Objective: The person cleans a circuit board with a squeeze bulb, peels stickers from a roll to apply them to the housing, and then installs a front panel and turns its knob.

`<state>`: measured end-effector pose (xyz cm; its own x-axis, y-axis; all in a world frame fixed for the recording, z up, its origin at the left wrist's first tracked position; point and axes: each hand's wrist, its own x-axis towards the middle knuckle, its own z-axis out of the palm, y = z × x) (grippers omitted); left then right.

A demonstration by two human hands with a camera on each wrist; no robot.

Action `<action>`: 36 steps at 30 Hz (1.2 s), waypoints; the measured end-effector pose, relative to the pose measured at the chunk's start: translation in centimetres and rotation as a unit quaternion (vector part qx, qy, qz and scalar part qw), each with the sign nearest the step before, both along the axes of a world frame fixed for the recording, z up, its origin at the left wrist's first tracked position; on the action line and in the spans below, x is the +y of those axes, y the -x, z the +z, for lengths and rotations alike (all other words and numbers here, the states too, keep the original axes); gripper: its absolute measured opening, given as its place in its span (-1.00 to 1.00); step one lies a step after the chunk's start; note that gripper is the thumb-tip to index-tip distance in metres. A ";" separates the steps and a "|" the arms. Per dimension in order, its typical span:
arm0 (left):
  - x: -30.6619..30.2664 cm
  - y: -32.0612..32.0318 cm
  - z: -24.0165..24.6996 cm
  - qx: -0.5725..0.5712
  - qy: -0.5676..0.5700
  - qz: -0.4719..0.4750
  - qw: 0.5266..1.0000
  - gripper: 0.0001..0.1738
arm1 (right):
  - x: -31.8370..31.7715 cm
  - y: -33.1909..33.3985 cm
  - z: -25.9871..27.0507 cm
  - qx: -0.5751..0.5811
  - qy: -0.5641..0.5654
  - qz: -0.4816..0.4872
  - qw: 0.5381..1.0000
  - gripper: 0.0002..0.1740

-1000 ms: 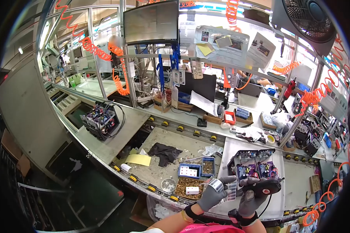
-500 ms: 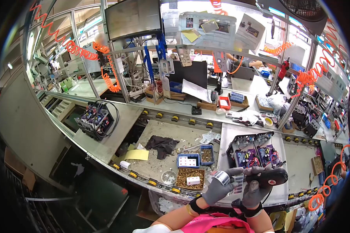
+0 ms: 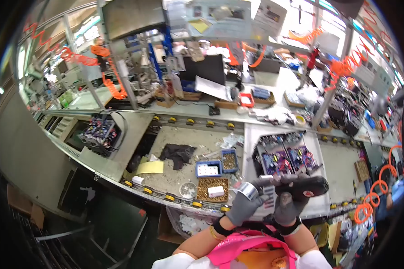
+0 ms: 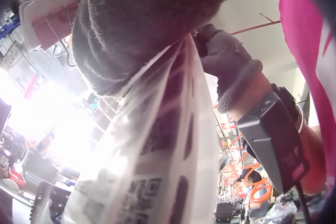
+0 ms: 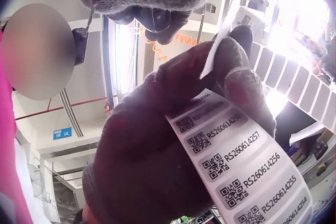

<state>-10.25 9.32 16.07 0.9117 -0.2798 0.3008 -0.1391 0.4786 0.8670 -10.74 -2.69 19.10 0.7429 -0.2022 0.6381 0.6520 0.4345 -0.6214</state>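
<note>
My left hand (image 3: 241, 210), in a grey glove, holds a roll of white labels (image 3: 248, 191) low in front of me. A strip of labels (image 3: 268, 197) hangs from its fingers; in the right wrist view the printed label strip (image 5: 239, 163) shows QR codes and numbers starting RS2606. Close beside it my right hand (image 3: 287, 210), gloved too, grips a black oblong device (image 3: 309, 186) with a small red mark on its end. Its fingers partly hide the device. Just beyond both hands lies an open black housing with purple circuit boards (image 3: 296, 158).
Left of the hands are a box of small brass-coloured parts (image 3: 206, 194), a blue bin with white pieces (image 3: 208, 175) and a dark cloth (image 3: 177, 154). Another unit with cables (image 3: 101, 134) stands farther left. Rollers (image 3: 191, 122) run behind; orange coiled hoses (image 3: 368, 206) hang at right.
The head view has tilted down and turned right, so the bench appears higher and farther left. Both hands keep hold of the label roll and the black device, close together.
</note>
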 end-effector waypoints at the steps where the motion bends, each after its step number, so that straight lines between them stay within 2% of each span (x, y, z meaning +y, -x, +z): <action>1: -0.1 0.0 -0.3 -0.032 -0.081 0.036 0.996 -0.49 | -0.2 0.3 0.1 0.008 -0.002 0.003 1.000 -0.28; 4: -0.9 0.9 1.2 0.027 -0.098 0.008 0.995 -0.47 | -1.6 0.7 -0.2 -0.026 -0.001 -0.006 1.000 -0.35; 5: -1.5 1.0 1.1 0.021 -0.073 0.004 0.997 -0.49 | -1.7 0.7 0.0 -0.041 -0.026 0.012 0.999 -0.36; 7: -2.7 1.3 1.7 0.042 -0.020 -0.007 0.999 -0.50 | -2.8 1.2 0.0 -0.041 0.003 0.008 0.999 -0.37; 8: -2.9 1.2 0.9 0.038 -0.066 0.001 0.997 -0.50 | -3.2 1.3 0.1 -0.046 0.013 0.007 0.999 -0.38; 10: -3.8 1.2 0.9 0.024 -0.077 0.009 0.997 -0.50 | -4.1 1.7 0.1 -0.033 0.032 0.001 0.999 -0.38; 13: -4.6 1.5 1.3 0.070 -0.088 -0.020 0.993 -0.49 | -5.3 1.8 -0.6 -0.021 0.076 -0.027 0.997 -0.37; 16: -5.4 1.2 1.2 0.071 -0.081 -0.034 0.994 -0.48 | -5.7 1.9 -0.1 -0.035 0.058 -0.019 0.998 -0.38; 19: -5.8 0.8 0.9 0.053 -0.094 -0.030 0.994 -0.48 | -6.2 1.7 -0.4 -0.042 0.088 -0.033 0.995 -0.39; 28: -6.3 0.2 0.3 0.061 -0.115 -0.047 0.990 -0.46 | -6.3 0.1 0.1 -0.038 0.046 -0.051 0.997 -0.42; 31: -6.6 -0.3 -0.1 -0.020 -0.145 -0.027 0.989 -0.47 | -6.2 -0.3 0.2 -0.036 0.053 -0.032 0.997 -0.45; 33: -6.5 -0.2 -0.1 0.031 -0.132 -0.051 0.989 -0.47 | -7.2 -0.4 -0.3 -0.034 0.147 -0.077 0.986 -0.44; 35: -6.4 -0.3 -0.3 0.054 -0.122 -0.066 0.989 -0.46 | -7.2 -0.4 -0.5 -0.025 0.157 -0.085 0.984 -0.43; 36: -6.5 -0.5 -0.4 0.052 -0.119 -0.068 0.989 -0.46 | -6.7 -0.4 -0.3 -0.018 0.121 -0.070 0.990 -0.44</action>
<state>-9.80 2.86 15.70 0.8837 -0.4528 0.1184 0.0080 0.2675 0.9635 -10.34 -9.42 18.79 0.6937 -0.1403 0.7064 0.7195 0.1797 -0.6709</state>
